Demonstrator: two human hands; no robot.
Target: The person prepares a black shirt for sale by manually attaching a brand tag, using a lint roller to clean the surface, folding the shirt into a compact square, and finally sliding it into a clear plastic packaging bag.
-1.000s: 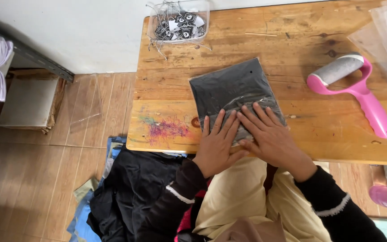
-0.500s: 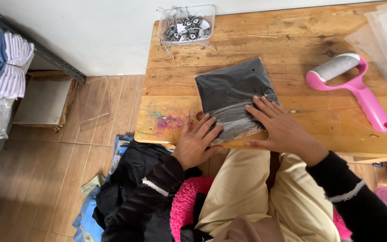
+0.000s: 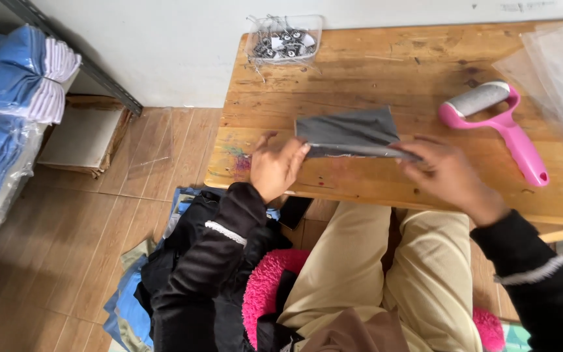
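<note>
Change since half a second ago: the packet (image 3: pixel 350 132), a dark folded cloth in a clear bag, lay flat on the table (image 3: pixel 392 65) under two spread palms. It is now lifted at its near edge and tilted, so that its face shows as a narrow grey band. Both hands have gone from pressing flat to gripping the ends. The camera has also swung left, bringing more of the stacked cloth into view.

Left hand (image 3: pixel 274 166): fingers curled, closed on the packet's left end, thumb side toward the table edge. It sits over the scribbled colour marks (image 3: pixel 241 160) on the wood.

Right hand (image 3: pixel 447 175): blurred by motion; it appears to pinch the packet's right end between thumb and fingers, though the exact contact is hard to make out.

Packet: spans between the two hands near the table's front edge, left end in the left hand, right end at the right hand. Whether its far edge rests on the wood cannot be told.

Other items:
- Lint roller (image 3: pixel 500 120), pink handle, grey roll, lying on the table to the right of the packet, well apart from either hand.
- Clear tub (image 3: pixel 285 39) of small black-and-white tags with chains, at the table's far left corner.
- Clear plastic bags (image 3: pixel 558 72) at the right end of the table.
- Stacks of blue and white folded cloth (image 3: pixel 14 85), on shelving at left.
- Dark clothing heap (image 3: pixel 177 261) on the floor by the person's left side.
</note>
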